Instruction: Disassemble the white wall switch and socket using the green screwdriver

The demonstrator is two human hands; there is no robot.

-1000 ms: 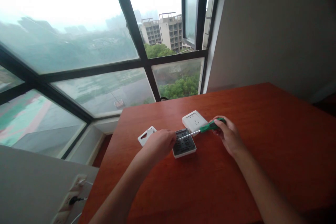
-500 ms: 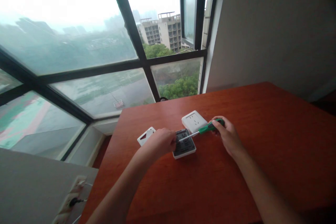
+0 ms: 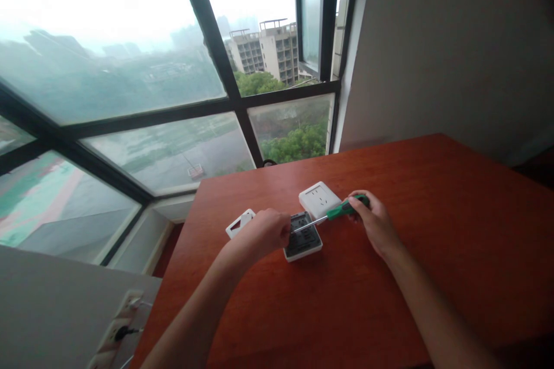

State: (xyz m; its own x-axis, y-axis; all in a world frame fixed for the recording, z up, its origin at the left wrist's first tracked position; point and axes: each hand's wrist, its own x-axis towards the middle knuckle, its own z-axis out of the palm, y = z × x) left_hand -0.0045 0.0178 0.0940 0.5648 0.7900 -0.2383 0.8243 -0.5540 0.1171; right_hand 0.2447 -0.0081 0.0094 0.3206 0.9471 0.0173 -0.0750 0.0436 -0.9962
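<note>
A screwdriver point(image 3: 337, 211) with a green and black handle is gripped in my right hand point(image 3: 373, 219). Its metal shaft slants down to the left, over an upturned socket panel point(image 3: 303, 250) with a white rim and dark grey back. At the shaft's tip, the fingers of my left hand point(image 3: 272, 228) are pinched together; what they hold is hidden. Just behind lies a white wall socket point(image 3: 319, 198), face up, with slots in its front. Partly covered by my left hand is a white frame-like plate point(image 3: 236, 226) with an opening.
The reddish-brown wooden table point(image 3: 346, 311) runs up to the window frame point(image 3: 242, 105) and the grey wall point(image 3: 433, 57). Low at the left, wall outlets point(image 3: 121, 323) have plugs and cables in them.
Almost nothing differs; the view has shifted very slightly. Both hands and the screwdriver keep nearly the same positions.
</note>
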